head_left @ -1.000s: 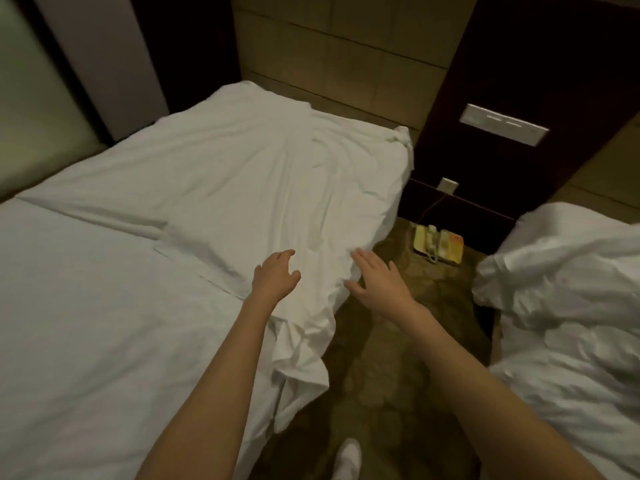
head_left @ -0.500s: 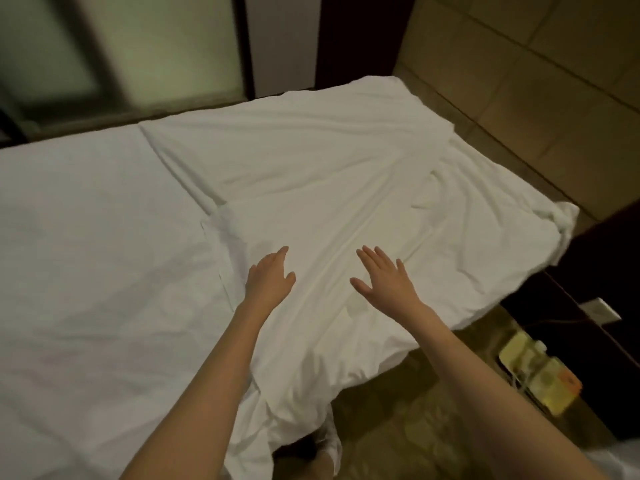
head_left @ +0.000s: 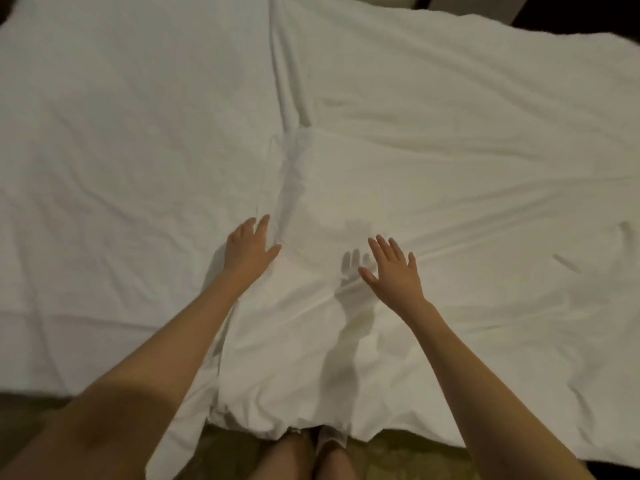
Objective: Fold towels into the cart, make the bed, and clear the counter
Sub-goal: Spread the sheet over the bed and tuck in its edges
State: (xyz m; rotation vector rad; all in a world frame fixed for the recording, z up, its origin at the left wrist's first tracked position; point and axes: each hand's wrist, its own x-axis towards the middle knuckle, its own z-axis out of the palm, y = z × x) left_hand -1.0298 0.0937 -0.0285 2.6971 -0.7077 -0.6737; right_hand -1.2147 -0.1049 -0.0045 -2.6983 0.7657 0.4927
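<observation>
A white bed (head_left: pixel 104 150) fills almost the whole head view. A rumpled white duvet (head_left: pixel 450 188) lies across its right half, its folded left edge running down the middle and its near corner hanging over the bed's front side. My left hand (head_left: pixel 247 249) lies flat and open near that folded edge, holding nothing. My right hand (head_left: pixel 393 271) hovers open just above the duvet with fingers spread, casting a shadow on the fabric.
Patterned brown carpet (head_left: pixel 31 417) shows along the bottom edge. My legs (head_left: pixel 311 459) stand against the bed's front side. A dark wall strip (head_left: pixel 571 15) runs along the top right.
The view has swung left and down from the bedside gap onto the bed; the phone and second bed have left the frame. Both hands have stayed open over the duvet.
</observation>
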